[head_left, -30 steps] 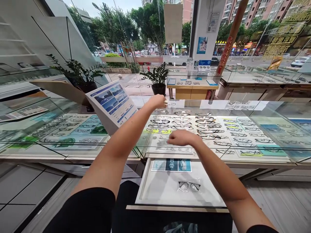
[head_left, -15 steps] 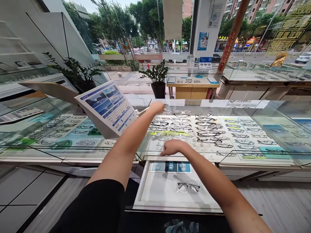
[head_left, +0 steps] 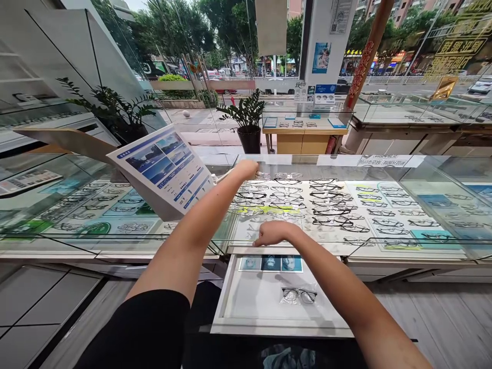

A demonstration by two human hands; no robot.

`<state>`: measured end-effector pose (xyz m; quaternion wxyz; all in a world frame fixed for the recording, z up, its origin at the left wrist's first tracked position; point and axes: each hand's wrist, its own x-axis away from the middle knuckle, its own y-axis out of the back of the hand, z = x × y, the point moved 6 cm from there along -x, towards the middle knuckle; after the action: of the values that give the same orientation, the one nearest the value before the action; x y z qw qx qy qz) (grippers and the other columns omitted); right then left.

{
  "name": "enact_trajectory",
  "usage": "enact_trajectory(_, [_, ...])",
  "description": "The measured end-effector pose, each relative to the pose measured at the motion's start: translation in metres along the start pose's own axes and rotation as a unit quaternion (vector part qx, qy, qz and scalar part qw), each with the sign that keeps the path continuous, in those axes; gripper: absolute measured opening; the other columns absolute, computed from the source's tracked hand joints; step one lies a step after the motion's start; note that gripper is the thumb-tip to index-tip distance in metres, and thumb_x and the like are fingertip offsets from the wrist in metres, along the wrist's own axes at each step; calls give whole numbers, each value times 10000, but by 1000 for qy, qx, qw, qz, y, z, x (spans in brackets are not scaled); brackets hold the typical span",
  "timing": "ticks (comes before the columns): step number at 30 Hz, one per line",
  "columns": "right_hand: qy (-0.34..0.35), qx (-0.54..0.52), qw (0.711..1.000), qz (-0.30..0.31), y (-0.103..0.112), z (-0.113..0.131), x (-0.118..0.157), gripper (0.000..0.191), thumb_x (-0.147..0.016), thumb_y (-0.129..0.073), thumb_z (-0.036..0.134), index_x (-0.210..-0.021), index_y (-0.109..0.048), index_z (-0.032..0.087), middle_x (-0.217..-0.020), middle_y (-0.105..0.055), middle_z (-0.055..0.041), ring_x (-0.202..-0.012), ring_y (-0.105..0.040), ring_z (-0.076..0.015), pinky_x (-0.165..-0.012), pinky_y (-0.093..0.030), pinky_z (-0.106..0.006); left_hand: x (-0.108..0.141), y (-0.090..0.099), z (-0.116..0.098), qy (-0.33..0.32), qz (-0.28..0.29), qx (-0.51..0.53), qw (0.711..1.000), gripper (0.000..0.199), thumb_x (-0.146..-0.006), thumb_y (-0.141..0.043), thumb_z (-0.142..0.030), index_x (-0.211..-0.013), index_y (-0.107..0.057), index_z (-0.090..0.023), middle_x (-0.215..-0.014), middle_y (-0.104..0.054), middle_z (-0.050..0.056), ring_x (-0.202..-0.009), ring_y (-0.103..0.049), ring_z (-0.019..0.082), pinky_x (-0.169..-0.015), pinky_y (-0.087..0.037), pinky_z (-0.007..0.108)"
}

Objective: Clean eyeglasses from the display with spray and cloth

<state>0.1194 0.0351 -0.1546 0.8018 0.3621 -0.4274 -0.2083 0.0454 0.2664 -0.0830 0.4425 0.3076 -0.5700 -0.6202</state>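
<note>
My left hand (head_left: 247,168) reaches to the far side of the glass display counter (head_left: 338,161), its fingers curled; what they hold, if anything, is hidden. A row of eyeglasses (head_left: 289,176) lies just right of it. My right hand (head_left: 269,233) is closed, knuckles up, near the counter's front edge, above a pale strip of the display. Whatever may be in its fingers cannot be made out. Below it a white drawer (head_left: 246,328) stands pulled out, with black-framed eyeglasses (head_left: 299,295) in a clear wrapper and a strip of blue photo cards (head_left: 270,263) inside.
A printed blue-and-white board (head_left: 163,164) leans on the counter left of my left arm. Several rows of eyeglasses (head_left: 330,202) fill the display to the right. Potted plants (head_left: 249,123) stand beyond the counter, before the window. A low wooden display table (head_left: 288,144) is behind.
The view has shifted slightly. My left hand has moved a little to the left at the counter's far side. My right hand keeps its place and its closed shape.
</note>
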Motion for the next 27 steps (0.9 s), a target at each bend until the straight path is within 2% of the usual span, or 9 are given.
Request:
enact_trajectory(4, [1, -3, 1000, 0, 0, 0, 0, 512, -1011, -638, 634, -1009, -832, 160, -1036, -838, -127, -916, -730, -261, -665, -416, -315, -5, -10, 5, -3, -1, -13, 1000, 294, -780, -753, -274, -1044, -849, -189, -1126, -814, 191, -1109, -725, 366, -962, -542, 427])
enact_trajectory(8, [4, -6, 1000, -3, 0, 0, 0, 534, -1004, -649, 664, -1011, -834, 163, -1034, -839, -129, -909, -733, -263, -664, -417, -319, -9, -16, 9, 0, 11, -14, 1000, 281, -781, -767, -270, -1034, -844, -175, -1091, -816, 190, -1085, -728, 356, -952, -547, 414])
enact_trajectory(12, [3, -7, 1000, -7, 0, 1, 0, 539, -997, -657, 673, -1008, -842, 167, -997, -839, -127, -892, -739, -268, -675, -430, -327, -11, -10, 13, 21, 12, -13, 1000, 347, -807, -761, -338, -1101, -841, -173, -1151, -816, 194, -1074, -726, 337, -918, -546, 369])
enact_trajectory(17, [-6, -6, 1000, -9, 1, 1, 0, 534, -987, -669, 673, -1019, -845, 169, -1004, -842, -126, -911, -748, -272, -676, -439, -322, -19, -5, 9, 51, -1, -9, 999, 445, -848, -753, -369, -1245, -806, -173, -1284, -791, 206, -1170, -708, 329, -968, -523, 354])
enact_trajectory(20, [-11, -5, 1000, -8, 1, -1, -1, 544, -984, -664, 681, -1030, -841, 168, -1035, -844, -126, -923, -747, -269, -671, -442, -318, -24, -9, 5, 68, 0, -6, 998, 451, -946, -745, -440, -1281, -766, -139, -1306, -768, 207, -1174, -708, 303, -1012, -536, 397])
enact_trajectory(23, [-12, -5, 1000, -6, 0, -2, -3, 548, -981, -662, 684, -1042, -832, 167, -1068, -844, -128, -950, -745, -273, -666, -437, -319, -26, -15, 5, 84, 1, -2, 996, 472, -1034, -706, -528, -1295, -727, -135, -1323, -741, 158, -1183, -707, 276, -1063, -561, 478])
enact_trajectory(27, [-10, -7, 1000, -6, 1, -1, -2, 537, -983, -657, 680, -1045, -822, 172, -1084, -836, -131, -973, -741, -284, -656, -418, -326, -25, -19, 10, 92, -6, 12, 996, 419, -1055, -714, -499, -1284, -724, -149, -1343, -730, 130, -1226, -703, 272, -1101, -569, 508])
